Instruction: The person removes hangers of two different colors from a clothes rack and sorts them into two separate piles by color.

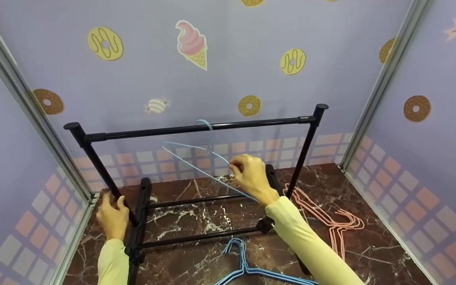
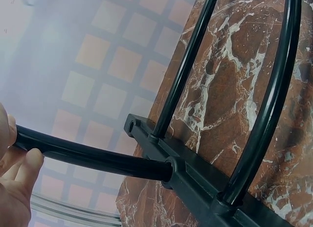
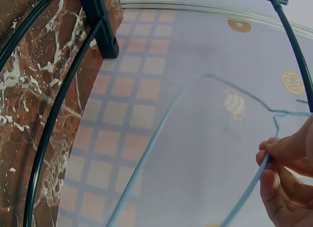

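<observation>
A black garment rack (image 1: 152, 132) stands on a brown marbled surface. My left hand (image 1: 113, 217) holds the rack's left post (image 1: 100, 170) low down; in the left wrist view, fingers and thumb lie around the post (image 2: 98, 157). With thumb and fingers, my right hand (image 1: 253, 178) pinches the right shoulder of a light blue wire hanger (image 1: 188, 162). The hanger's hook passes over the top bar near its middle; whether its weight rests there I cannot tell. In the right wrist view the hanger (image 3: 142, 161) is tilted, its hook mostly hidden.
Several blue hangers (image 1: 244, 266) lie stacked at the front of the marbled surface (image 1: 196, 219). Pink hangers (image 1: 341, 226) lie to the right, partly behind the right sleeve. Two lower crossbars join the rack's feet. Patterned walls (image 1: 228, 87) enclose the back and both sides.
</observation>
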Demonstrator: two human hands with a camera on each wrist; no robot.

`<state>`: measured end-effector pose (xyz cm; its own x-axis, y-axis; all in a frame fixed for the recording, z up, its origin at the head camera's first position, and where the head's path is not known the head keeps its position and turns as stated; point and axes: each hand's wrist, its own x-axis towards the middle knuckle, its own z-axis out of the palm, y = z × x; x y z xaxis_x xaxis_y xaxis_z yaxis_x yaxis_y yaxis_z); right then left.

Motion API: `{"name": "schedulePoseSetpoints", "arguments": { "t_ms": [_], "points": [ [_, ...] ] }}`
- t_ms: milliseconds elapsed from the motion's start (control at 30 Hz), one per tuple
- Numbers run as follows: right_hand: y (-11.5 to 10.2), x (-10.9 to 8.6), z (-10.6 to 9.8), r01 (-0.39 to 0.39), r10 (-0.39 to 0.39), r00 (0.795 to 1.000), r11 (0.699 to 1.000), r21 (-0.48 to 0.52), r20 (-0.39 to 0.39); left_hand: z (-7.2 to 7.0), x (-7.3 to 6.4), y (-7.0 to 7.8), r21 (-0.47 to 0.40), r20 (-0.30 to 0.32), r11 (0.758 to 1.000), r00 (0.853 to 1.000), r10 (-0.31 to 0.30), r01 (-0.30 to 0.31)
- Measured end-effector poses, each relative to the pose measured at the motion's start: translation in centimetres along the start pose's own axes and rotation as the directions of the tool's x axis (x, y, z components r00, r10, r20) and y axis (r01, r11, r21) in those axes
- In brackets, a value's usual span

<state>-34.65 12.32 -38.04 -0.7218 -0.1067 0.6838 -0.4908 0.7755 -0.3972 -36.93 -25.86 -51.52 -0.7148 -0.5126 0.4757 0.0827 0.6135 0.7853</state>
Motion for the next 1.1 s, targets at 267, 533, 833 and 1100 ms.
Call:
{"name": "schedulePoseSetpoints", "arguments": {
  "t_ms": [267, 533, 833, 1100],
  "points": [
    [1.9, -1.5, -1.9, 0.01, -0.011, 0.998, 1.0, -0.016, -0.056, -0.1, -0.5, -0.5, 0.017, 0.0, 1.0, 1.0, 0.007, -0.007],
    [3.0, -1.7, -3.7, -0.012, 0.008, 0.998, 0.999, -0.049, -0.067, -0.2, -0.6, -0.9, 0.033, 0.009, 0.999, 1.0, -0.002, 0.002],
    [2.1, -2.3, -5.0, 0.043, -0.045, 0.995, 0.998, -0.035, -0.086, -0.1, -0.6, -1.1, 0.028, -0.004, 1.0, 1.0, -0.001, 0.001],
    [3.7, -5.1, -5.0, 0.12, -0.124, 0.991, 0.99, -0.071, -0.054, -0.1, -0.2, -0.7, 0.015, -0.01, 1.0, 1.0, 0.007, -0.007]
  ]
}}
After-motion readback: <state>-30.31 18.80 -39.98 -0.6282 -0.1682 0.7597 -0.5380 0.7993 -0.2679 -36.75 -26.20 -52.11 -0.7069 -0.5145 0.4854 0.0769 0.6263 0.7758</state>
